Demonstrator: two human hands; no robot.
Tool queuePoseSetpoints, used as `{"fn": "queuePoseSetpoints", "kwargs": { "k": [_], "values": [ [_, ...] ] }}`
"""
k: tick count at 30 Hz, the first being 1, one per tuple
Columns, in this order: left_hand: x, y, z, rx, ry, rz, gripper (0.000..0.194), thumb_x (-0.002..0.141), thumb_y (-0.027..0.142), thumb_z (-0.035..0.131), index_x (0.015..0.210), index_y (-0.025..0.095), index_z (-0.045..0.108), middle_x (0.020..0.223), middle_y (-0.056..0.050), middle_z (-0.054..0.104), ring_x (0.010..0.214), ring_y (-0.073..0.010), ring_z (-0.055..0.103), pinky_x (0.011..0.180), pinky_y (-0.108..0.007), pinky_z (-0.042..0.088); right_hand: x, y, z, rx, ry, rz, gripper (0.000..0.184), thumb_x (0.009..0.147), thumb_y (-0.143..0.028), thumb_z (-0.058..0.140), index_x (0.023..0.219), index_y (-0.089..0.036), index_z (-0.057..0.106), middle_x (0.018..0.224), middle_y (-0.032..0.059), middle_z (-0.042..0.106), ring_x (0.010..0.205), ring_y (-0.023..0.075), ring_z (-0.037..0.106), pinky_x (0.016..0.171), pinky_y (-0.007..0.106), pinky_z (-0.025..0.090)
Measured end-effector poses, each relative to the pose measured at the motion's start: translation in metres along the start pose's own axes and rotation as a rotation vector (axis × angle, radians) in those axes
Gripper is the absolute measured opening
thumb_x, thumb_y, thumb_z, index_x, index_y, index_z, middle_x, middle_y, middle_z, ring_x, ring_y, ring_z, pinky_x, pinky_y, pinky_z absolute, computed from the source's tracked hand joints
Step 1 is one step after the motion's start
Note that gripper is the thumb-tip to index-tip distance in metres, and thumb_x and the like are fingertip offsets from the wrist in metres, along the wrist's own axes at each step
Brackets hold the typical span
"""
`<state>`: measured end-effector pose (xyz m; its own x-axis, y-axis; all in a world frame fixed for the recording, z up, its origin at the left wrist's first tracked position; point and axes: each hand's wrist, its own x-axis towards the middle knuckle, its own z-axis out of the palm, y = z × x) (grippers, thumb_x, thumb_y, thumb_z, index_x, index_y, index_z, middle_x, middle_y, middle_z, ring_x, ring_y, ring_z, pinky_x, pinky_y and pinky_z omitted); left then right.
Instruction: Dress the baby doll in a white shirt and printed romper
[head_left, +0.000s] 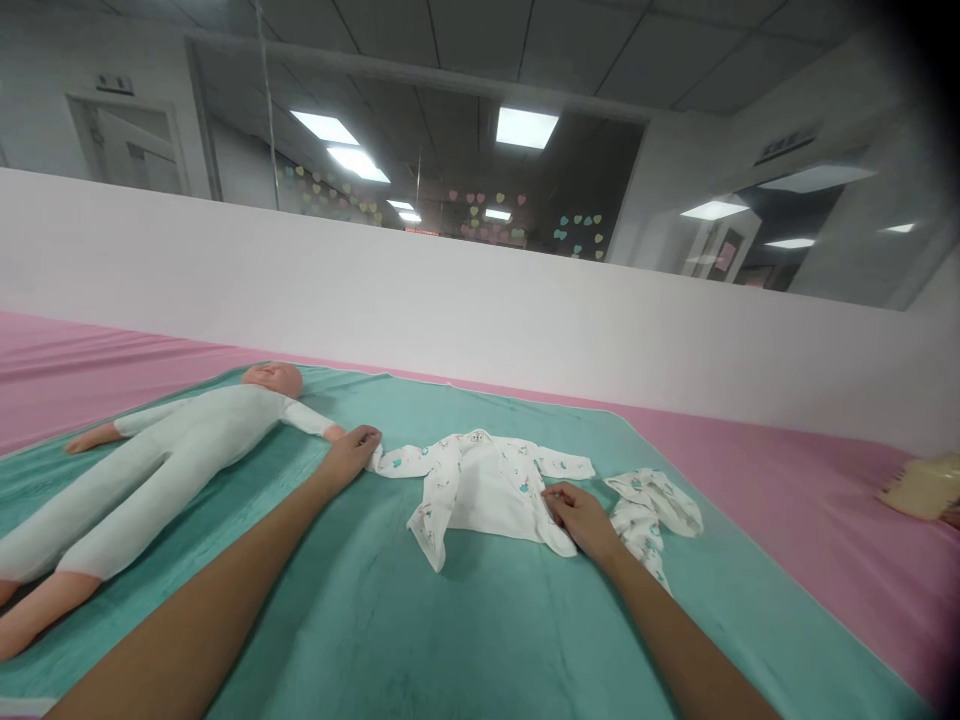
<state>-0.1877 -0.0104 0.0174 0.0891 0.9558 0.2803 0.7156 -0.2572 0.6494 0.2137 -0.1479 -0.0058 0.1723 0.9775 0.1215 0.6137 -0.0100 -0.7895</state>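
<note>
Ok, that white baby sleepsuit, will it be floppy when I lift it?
Very likely floppy: the white baby sleepsuit lies in soft, loose folds on the green blanket. It looks thin and light, so it should lift easily, though the sleeve by the left hand may drag.

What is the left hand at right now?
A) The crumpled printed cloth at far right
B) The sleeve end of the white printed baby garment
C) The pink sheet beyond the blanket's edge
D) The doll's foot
B. The left hand is at the sleeve end of the white printed baby garment, on the teal fleece blanket, beside the baby doll's outstretched hand.
</note>
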Motion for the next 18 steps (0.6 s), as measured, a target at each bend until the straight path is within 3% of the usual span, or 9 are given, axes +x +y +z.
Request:
{"fn": "queuePoseSetpoints", "kwargs": {
  "k": [5,7,10,13,18],
  "values": [
    [-0.006,0.009,-0.003,0.296,0.049,-0.055,0.053,0.083,0.061,0.033,0.108,0.021,0.058,0.093,-0.010,0.067,0.086,-0.0277,0.060,0.073,-0.036,0.043,0.000,-0.001,0.001,0.003,0.003,-0.002,0.033,0.077,-0.046,0.047,0.089,-0.021,0.065,0.056,-0.0030,0.053,0.052,0.0138,0.044,0.052,0.025,0.030],
    [-0.006,0.007,-0.001,0.350,-0.001,-0.058,0.054,0.082,0.061,0.035,0.108,0.020,0.058,0.102,-0.013,0.065,0.091,-0.0295,0.060,0.074,-0.037,0.044,0.000,-0.002,0.001,-0.003,0.006,-0.001,0.033,0.077,-0.046,0.047,0.089,-0.021,0.065,0.055,-0.0028,0.053,0.052,0.0140,0.044,0.052,0.025,0.030],
    [-0.004,0.002,0.003,0.369,-0.045,-0.027,0.040,0.081,0.049,0.041,0.101,0.022,0.063,0.109,-0.013,0.062,0.093,-0.0292,0.060,0.075,-0.037,0.044,-0.001,-0.004,0.001,-0.012,0.022,0.005,0.033,0.075,-0.045,0.048,0.087,-0.021,0.066,0.056,-0.0020,0.054,0.053,0.0146,0.045,0.053,0.025,0.031],
    [-0.003,0.005,0.001,0.185,0.039,-0.044,0.030,0.080,0.037,0.043,0.093,0.022,0.065,0.094,-0.009,0.066,0.086,-0.0250,0.061,0.073,-0.033,0.044,-0.001,-0.005,0.001,-0.011,0.026,0.010,0.032,0.074,-0.045,0.048,0.086,-0.021,0.067,0.058,-0.0012,0.056,0.054,0.0153,0.046,0.053,0.025,0.031],
    [-0.006,0.017,-0.013,-0.332,0.300,-0.229,0.036,0.075,0.043,0.052,0.097,0.017,0.064,0.077,-0.005,0.065,0.063,-0.0170,0.056,0.056,-0.026,0.043,-0.001,-0.004,0.001,-0.019,0.005,-0.005,0.031,0.075,-0.044,0.048,0.087,-0.022,0.066,0.058,-0.0020,0.055,0.054,0.0146,0.045,0.053,0.025,0.031]
  ]
}}
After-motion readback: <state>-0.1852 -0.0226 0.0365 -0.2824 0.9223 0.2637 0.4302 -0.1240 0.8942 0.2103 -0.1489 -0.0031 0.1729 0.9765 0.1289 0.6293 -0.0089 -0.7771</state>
